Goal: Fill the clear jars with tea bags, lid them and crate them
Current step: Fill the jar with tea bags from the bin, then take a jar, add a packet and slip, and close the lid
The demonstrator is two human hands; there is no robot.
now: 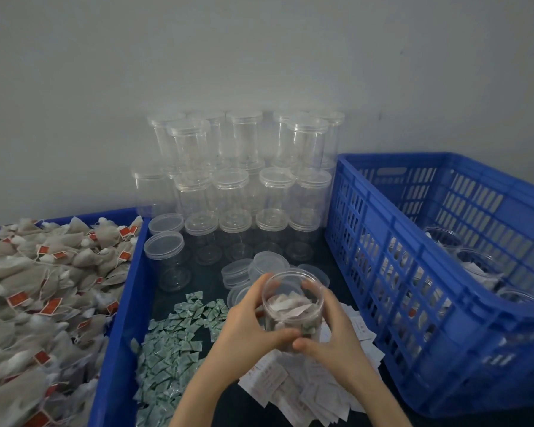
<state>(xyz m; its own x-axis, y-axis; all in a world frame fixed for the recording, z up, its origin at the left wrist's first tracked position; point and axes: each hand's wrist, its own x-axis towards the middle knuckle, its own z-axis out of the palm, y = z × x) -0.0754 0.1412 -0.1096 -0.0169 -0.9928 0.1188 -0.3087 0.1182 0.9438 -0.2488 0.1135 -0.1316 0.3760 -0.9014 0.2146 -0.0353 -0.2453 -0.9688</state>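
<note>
Head view shows both your hands, left hand (253, 315) and right hand (330, 328), with the grip wrapped around the open jar (292, 306) at 6 o'clock, keeping it steady; loose lids (253, 271) wait just behind, crate (444, 272) at 3 o'clock.

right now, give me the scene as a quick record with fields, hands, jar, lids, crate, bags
left hand: grips the held jar's left side
right hand: grips its right side
held jar: clear, no lid, packets inside
loose lids: just behind the jar
blue crate: on the right, jars inside
tea bags: heaped in the left bin
empty jars: stacked by the wall
</note>
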